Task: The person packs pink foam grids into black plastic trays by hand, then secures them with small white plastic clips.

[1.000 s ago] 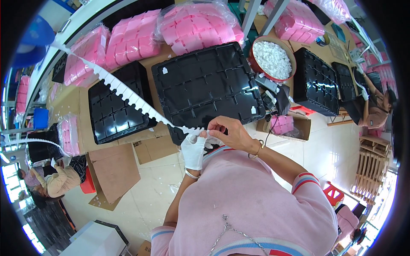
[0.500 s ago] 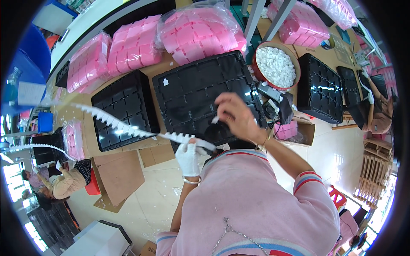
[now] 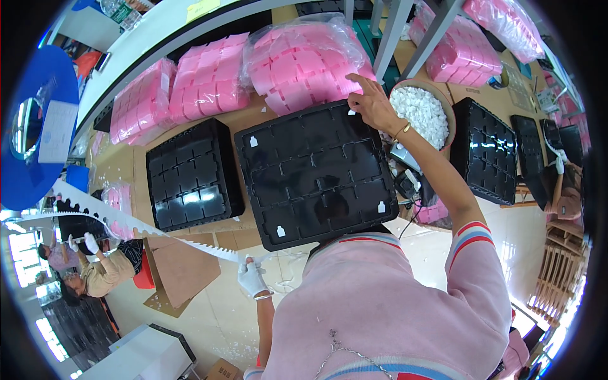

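My left hand (image 3: 253,277), in a white glove, pinches the end of a long white label strip (image 3: 136,223) with a toothed edge, left of my body. The strip stretches up and leftward to a large blue reel (image 3: 31,136). A black plastic tray (image 3: 315,180) with moulded sections lies before me. My bare right hand (image 3: 375,107) is over its far right corner, fingers apart, with a small white label (image 3: 352,113) just below the fingertips. More small white labels sit near the other corners, among them a far left label (image 3: 254,141) and a near right label (image 3: 382,207).
Wrapped pink bundles (image 3: 304,60) line the back of the table. A round tub of white bits (image 3: 421,117) stands right of the tray. Other black trays (image 3: 190,177) lie to either side. Cardboard (image 3: 183,269) leans at lower left; co-workers sit at both sides.
My right hand has gone from above the tray's near middle to its far right corner. My left hand has moved left and nearer me with the strip. Near-corner labels now show.
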`<state>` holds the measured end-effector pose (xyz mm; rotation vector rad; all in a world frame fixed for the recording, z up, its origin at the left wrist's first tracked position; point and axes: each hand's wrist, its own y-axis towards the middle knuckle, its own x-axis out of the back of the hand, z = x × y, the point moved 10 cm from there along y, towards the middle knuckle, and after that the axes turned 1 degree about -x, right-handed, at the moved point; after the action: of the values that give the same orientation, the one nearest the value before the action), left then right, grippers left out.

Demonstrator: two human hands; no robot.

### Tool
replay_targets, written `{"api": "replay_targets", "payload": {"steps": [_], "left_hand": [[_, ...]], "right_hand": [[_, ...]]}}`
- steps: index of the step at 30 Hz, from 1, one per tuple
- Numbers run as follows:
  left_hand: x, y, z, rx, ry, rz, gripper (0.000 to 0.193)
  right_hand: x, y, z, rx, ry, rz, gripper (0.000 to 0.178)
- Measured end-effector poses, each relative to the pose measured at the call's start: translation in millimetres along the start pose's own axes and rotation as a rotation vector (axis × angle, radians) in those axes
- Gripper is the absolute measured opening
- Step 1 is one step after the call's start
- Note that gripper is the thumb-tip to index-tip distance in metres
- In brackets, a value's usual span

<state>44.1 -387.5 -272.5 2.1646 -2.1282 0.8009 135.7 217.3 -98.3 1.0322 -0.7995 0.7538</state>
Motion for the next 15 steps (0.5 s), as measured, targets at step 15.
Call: {"api": "replay_targets", "payload": {"steps": [15], "left_hand": [[-35, 41, 1, -0.057, 0.068, 0.029, 0.019]], "right_hand": [[-24, -7, -5, 0.101, -0.094, -0.006, 0.015]]}}
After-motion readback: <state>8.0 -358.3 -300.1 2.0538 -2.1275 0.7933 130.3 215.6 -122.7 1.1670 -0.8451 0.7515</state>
